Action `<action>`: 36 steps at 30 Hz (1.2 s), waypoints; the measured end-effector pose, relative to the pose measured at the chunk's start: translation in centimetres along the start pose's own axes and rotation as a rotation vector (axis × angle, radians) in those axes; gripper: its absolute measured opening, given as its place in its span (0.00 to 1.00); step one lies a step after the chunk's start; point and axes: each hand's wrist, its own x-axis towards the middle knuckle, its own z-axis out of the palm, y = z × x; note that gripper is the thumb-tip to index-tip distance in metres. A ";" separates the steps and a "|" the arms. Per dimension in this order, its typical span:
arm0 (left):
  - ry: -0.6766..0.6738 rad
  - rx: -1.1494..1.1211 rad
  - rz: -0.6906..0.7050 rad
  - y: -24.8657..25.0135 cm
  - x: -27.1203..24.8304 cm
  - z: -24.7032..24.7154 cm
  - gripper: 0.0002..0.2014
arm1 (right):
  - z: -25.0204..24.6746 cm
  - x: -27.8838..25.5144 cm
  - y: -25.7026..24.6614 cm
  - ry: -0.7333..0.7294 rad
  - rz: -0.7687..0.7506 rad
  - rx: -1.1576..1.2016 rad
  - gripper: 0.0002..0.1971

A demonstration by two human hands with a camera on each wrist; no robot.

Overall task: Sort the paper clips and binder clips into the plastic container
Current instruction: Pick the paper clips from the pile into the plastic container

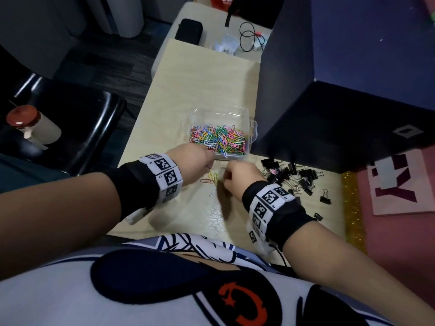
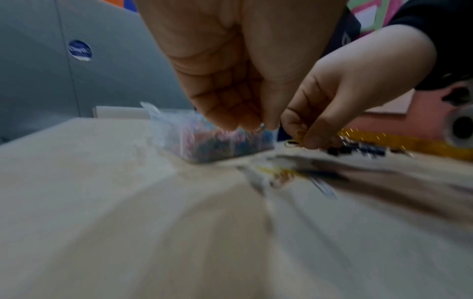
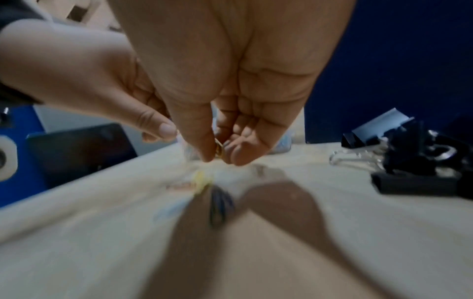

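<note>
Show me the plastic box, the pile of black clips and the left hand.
plastic box (image 1: 253, 128), head view, its right wall.
black clips (image 1: 292, 175), head view, middle of the pile.
left hand (image 1: 190, 158), head view, its back.

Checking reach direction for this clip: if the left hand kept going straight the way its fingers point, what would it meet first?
Probably the near wall of the clear plastic container filled with coloured paper clips. The left hand points forward at it from close by; whether it would clear the rim is unclear.
</note>
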 end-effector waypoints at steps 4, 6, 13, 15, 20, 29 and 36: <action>0.183 -0.074 -0.056 -0.7 0.8 -3.1 0.09 | -3.2 0.4 -0.8 0.283 -0.025 0.218 0.05; 0.253 -0.114 -0.074 -1.0 1.3 -4.0 0.13 | -4.0 0.6 -1.0 0.364 -0.031 0.249 0.12; 0.174 -0.039 0.038 -0.7 -0.4 -1.5 0.13 | -1.0 0.0 0.2 0.024 -0.046 -0.030 0.19; 0.021 0.069 0.074 -0.4 -0.7 0.2 0.14 | 0.8 -0.5 0.4 -0.055 -0.175 -0.100 0.26; -0.129 0.155 0.094 -0.7 -0.7 3.1 0.17 | 2.8 -1.3 1.5 -0.084 -0.323 -0.225 0.29; -0.119 0.199 0.096 0.1 0.0 3.7 0.12 | 2.8 -1.0 2.1 -0.011 -0.187 -0.099 0.17; -0.121 0.166 0.053 0.4 0.0 3.4 0.18 | 2.6 -1.3 1.5 -0.017 0.028 0.039 0.24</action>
